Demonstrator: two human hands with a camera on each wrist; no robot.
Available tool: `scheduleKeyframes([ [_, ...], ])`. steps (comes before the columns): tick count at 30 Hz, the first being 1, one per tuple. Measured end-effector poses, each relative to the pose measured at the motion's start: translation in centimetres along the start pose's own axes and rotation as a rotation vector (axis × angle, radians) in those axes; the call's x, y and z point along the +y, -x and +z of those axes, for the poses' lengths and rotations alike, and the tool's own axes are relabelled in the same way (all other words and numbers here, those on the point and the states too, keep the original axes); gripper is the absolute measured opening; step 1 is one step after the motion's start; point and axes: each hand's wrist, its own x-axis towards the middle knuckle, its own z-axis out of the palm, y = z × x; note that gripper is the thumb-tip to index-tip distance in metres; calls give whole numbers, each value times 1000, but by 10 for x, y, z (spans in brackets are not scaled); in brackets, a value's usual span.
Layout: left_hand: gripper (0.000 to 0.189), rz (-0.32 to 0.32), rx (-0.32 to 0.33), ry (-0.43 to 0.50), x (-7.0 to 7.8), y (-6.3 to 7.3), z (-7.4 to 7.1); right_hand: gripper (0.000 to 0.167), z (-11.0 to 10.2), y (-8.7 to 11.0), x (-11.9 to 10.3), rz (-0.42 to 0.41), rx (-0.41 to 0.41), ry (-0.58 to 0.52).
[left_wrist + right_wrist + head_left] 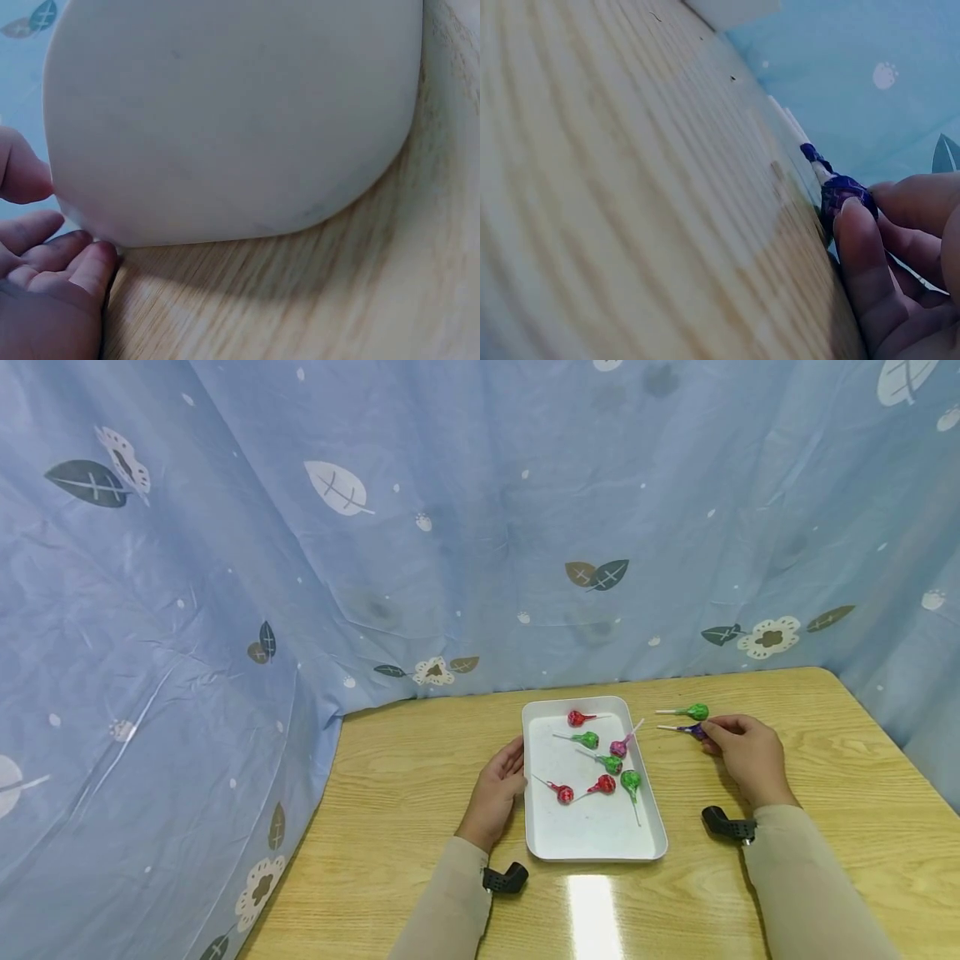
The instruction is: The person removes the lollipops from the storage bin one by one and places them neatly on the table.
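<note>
My right hand (pixel 750 758) pinches a purple-wrapped lollipop (pixel 844 196) by its candy head between thumb and fingers, low over the table. Its white stick points left toward the tray. Just behind it lies a green lollipop (pixel 697 712). At the tray's left side is my left hand (pixel 497 792), its relaxed fingertips (pixel 97 259) right at the outer wall. Inside the white tray (pixel 592 839) lie several lollipops, among them a red lollipop (pixel 576 718), a pink lollipop (pixel 618 748) leaning its stick over the right rim, and a green lollipop (pixel 631 781).
The wooden table (pixel 420 777) carries the tray near its middle. A blue patterned curtain (pixel 465 527) hangs along the back and left. Black wrist mounts (pixel 506 878) sit on both sleeves. Light glares off the table in front of the tray.
</note>
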Motion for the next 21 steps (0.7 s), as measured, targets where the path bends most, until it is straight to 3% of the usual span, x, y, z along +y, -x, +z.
scheduleKeyframes([
  [7,77,-20,13,0,2,0,0,48,2,-3,-2,4,15,-36],
  [21,78,-3,4,14,-1,-2,0,45,2,-7,0,-34,25,-41],
])
